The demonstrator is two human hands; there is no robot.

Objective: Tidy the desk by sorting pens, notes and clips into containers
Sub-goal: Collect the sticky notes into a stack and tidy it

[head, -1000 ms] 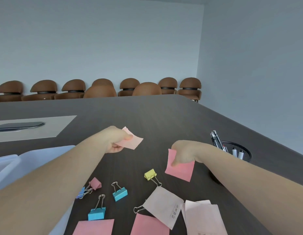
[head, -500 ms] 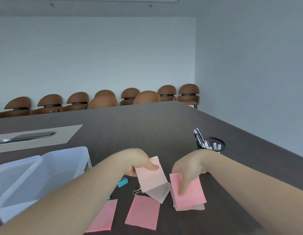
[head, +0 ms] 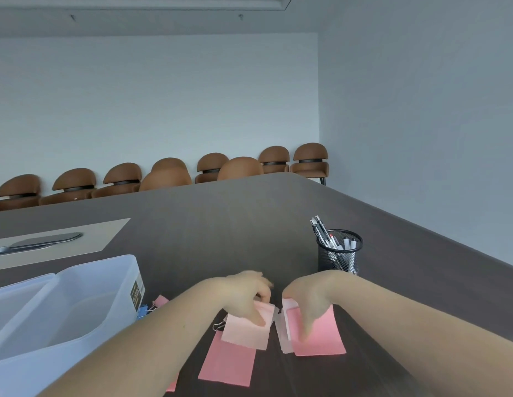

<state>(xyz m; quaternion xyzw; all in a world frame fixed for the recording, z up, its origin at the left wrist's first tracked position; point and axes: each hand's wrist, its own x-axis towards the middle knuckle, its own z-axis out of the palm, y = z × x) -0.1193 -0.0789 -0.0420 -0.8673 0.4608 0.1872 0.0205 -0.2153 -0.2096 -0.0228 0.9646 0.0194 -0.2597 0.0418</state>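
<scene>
While a bright pink note [head: 227,362] lies flat on the table [head: 220,224] nearest me, my left hand [head: 243,296] pinches a pale pink note [head: 245,330] between thumb and fingers, its lower edge overlapping the flat one. My right hand [head: 309,302] presses a bright pink note [head: 318,333] down onto a paler stack [head: 282,328], fingers spread on top; whether it is gripping them or just pressing, I cannot tell. A silver clip handle [head: 218,326] pokes out just left of the pale note. To the left stands a clear bin [head: 63,310], with a blue clip [head: 142,310] and a pink clip [head: 161,300] just beside its near corner. Beyond my right wrist stands a black mesh cup [head: 339,256] holding pens [head: 321,230]. Farther left on the table lies a beige mat [head: 100,236] with a flat metal object [head: 37,243] on it. Brown chairs [head: 238,167] line the far wall.
</scene>
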